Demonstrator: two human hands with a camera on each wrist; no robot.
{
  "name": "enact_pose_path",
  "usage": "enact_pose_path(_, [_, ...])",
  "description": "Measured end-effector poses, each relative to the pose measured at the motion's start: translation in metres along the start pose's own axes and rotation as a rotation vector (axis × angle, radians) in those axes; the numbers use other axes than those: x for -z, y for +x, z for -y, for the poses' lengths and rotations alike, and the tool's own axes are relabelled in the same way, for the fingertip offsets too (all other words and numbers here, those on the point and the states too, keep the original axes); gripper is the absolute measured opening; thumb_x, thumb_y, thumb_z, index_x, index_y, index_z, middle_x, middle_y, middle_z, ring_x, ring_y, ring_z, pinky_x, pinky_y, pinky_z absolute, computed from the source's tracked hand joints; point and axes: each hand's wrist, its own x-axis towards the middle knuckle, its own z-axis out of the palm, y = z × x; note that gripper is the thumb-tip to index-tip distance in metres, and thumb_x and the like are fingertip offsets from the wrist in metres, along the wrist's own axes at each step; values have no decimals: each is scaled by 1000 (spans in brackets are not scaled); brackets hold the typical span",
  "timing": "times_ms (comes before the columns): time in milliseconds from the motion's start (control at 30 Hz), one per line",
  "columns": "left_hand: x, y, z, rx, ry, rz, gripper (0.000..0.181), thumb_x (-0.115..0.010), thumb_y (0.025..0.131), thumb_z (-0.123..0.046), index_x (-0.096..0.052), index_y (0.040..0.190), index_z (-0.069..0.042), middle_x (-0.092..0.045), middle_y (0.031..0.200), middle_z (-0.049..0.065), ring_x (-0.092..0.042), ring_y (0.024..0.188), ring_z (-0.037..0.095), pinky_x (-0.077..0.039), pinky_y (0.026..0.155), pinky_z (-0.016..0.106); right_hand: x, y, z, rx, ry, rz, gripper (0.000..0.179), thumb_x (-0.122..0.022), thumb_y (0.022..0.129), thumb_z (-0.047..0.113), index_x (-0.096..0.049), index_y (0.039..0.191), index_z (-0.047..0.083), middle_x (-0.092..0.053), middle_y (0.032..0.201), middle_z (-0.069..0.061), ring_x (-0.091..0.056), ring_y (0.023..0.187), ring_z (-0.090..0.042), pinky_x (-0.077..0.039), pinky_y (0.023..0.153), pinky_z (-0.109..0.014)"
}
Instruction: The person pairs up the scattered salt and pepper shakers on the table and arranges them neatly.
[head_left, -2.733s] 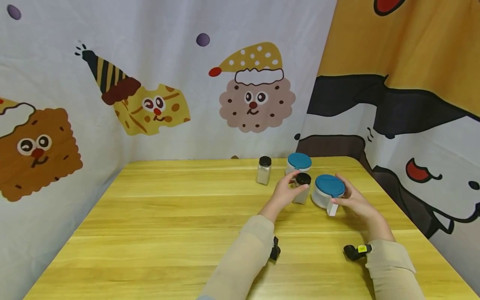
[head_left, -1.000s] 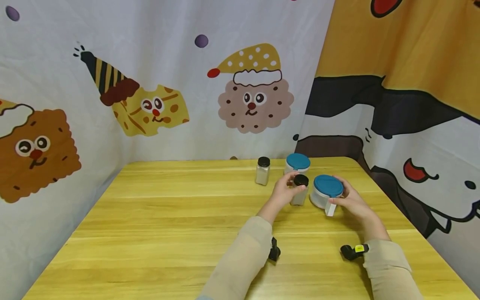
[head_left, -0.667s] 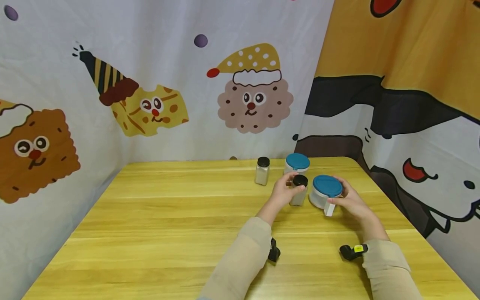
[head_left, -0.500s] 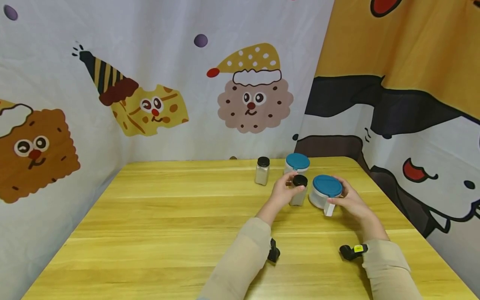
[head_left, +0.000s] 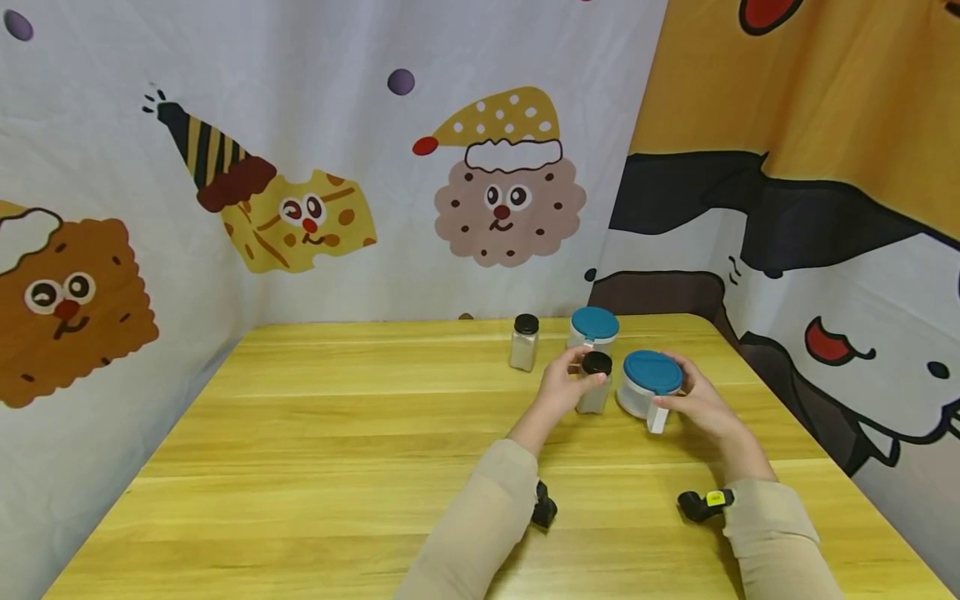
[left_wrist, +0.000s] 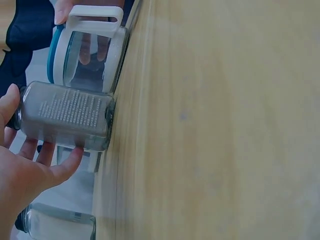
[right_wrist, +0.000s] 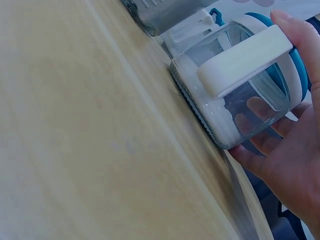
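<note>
My left hand [head_left: 558, 390] grips a square glass spice jar [head_left: 592, 400] with a black lid, thumb on the near side and fingers behind. In the left wrist view this spice jar [left_wrist: 70, 114] shows rows of small print, and it stands upright close over the table. To its right, my right hand [head_left: 705, 404] holds a round glass canister [head_left: 637, 400] with a blue lid and a white handle. The right wrist view shows the canister [right_wrist: 212, 117] with a white layer at its bottom, the thumb up by the lid and fingers behind the glass.
A second black-lidded spice jar [head_left: 523, 350] stands behind and left of my left hand. Another blue-lidded canister [head_left: 594, 323] is at the back, partly hidden by that hand. The wooden table [head_left: 315, 467] ends at a printed curtain [head_left: 322, 75].
Both hands have shifted slightly left and nearer, with the spice jar and canister in them. The two containers at the back stay in place.
</note>
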Motion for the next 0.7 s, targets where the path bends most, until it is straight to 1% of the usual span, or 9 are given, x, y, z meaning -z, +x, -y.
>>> enact_pose_path(167, [1,-1,-3,-1,-13,-6,47,-76,83,-14,-60,127,-11,-58,105,-3,-54,98,17,-48,75,26,1,1,1,2,-2,-5,91,-72,84,4,-10,150,-2,-19,149,-31,-19,133,-47,-12,104,-66])
enact_pose_path(267, [3,-1,-6,-14,-24,-5,46,-76,83,-13,-61,126,-11,-58,104,-3,-54,97,17,-48,74,26,1,2,2,8,-10,-6,90,-72,84,5,-10,150,-3,-20,148,-31,-21,131,-46,-14,103,-66])
enact_pose_path(333, [4,-2,-7,-26,-29,-4,45,-77,83,-13,-62,125,-12,-58,103,-3,-54,96,16,-48,73,26,1,3,2,11,-18,-4,90,-72,84,5,-11,149,-3,-22,147,-31,-24,130,-44,-16,103,-65])
enact_pose_path(433, [4,-2,-9,-42,-35,-5,44,-77,82,-12,-62,124,-12,-58,103,-3,-54,95,16,-48,73,26,0,3,3,16,-32,-1,88,-71,85,6,-12,149,-3,-25,146,-29,-32,126,-32,-22,102,-60])
enact_pose_path(500, [5,-2,-10,-50,-39,-5,44,-77,82,-12,-62,123,-11,-58,103,-2,-54,95,16,-48,73,27,-1,3,4,21,-44,-1,87,-71,85,6,-13,149,-3,-27,145,-28,-36,122,-22,-28,100,-53])
enact_pose_path(567, [5,-3,-12,-51,-37,-6,43,-77,82,-12,-63,122,-11,-58,102,-3,-54,94,15,-47,73,27,-1,3,6,26,-58,-1,86,-71,85,6,-14,149,-3,-29,144,-27,-38,119,-16,-32,97,-45])
enact_pose_path(633, [6,-4,-14,-54,-33,-8,42,-78,82,-13,-63,121,-13,-58,102,-4,-54,94,15,-47,74,27,-2,3,8,30,-71,-2,86,-71,85,6,-15,149,-2,-29,144,-27,-38,119,-18,-34,94,-41])
enact_pose_path(700, [7,-6,-17,-63,-30,-6,41,-78,82,-13,-64,120,-15,-58,103,-4,-54,95,15,-48,75,27,-3,2,11,35,-73,-4,86,-72,85,6,-15,149,-2,-29,144,-27,-37,121,-24,-34,96,-45])
